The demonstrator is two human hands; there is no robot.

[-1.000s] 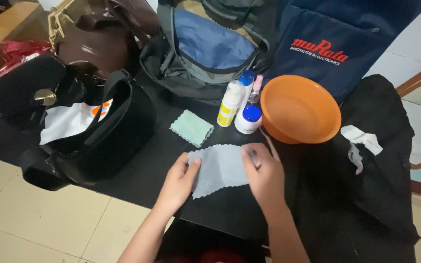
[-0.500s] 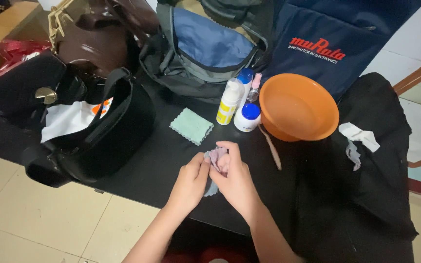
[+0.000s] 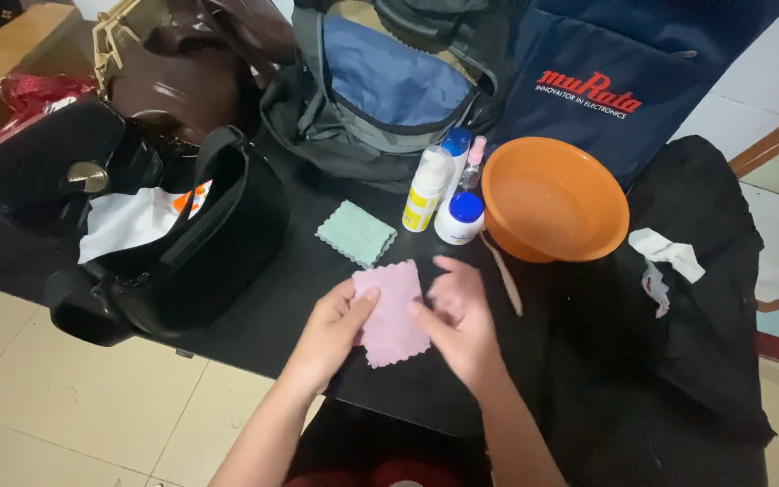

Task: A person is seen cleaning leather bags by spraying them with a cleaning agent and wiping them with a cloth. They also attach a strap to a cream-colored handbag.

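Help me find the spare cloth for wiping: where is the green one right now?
In the head view the green cloth lies flat on the black table, left of the white bottle and just beyond the pink cloth.

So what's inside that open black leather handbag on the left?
Inside the open black leather handbag lies a white sheet with an orange patch. The bag's flap and strap cover everything deeper.

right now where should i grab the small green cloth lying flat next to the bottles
Pinch the near right corner of the small green square cloth from above, coming from the person's side. It lies flat on the black table, so only edges lift, and that corner is clear of the white bottle.
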